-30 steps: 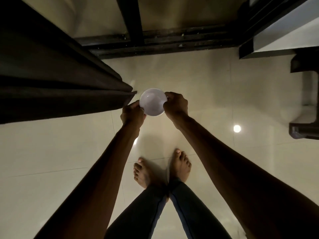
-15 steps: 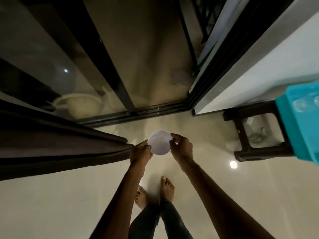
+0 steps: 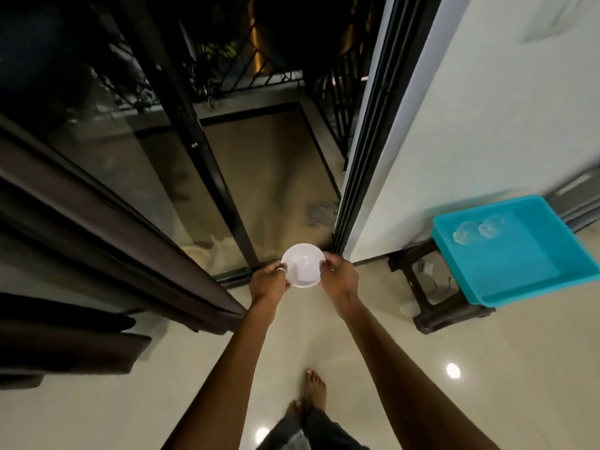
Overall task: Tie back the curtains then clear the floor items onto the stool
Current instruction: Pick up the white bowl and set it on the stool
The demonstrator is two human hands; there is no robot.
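Note:
A small white bowl (image 3: 303, 265) is held up in front of me at the middle of the view. My left hand (image 3: 268, 281) grips its left rim and my right hand (image 3: 338, 277) grips its right rim. To the right stands a dark stool (image 3: 436, 311) with a turquoise tray (image 3: 526, 271) on top. Two clear glass items (image 3: 477, 231) lie in the tray's far end. Dark brown curtains (image 3: 107, 241) hang at the left, their lower edge just left of my left forearm.
A sliding glass door with a black frame (image 3: 207, 157) is straight ahead, with a balcony and metal railing (image 3: 266, 76) beyond. A white wall (image 3: 470, 141) rises on the right. My bare feet (image 3: 313, 389) stand on the glossy cream tile floor (image 3: 422, 384).
The bowl has risen from floor level with both hands still on its rim. My view has lifted, bringing the balcony, the stool and the turquoise tray into sight.

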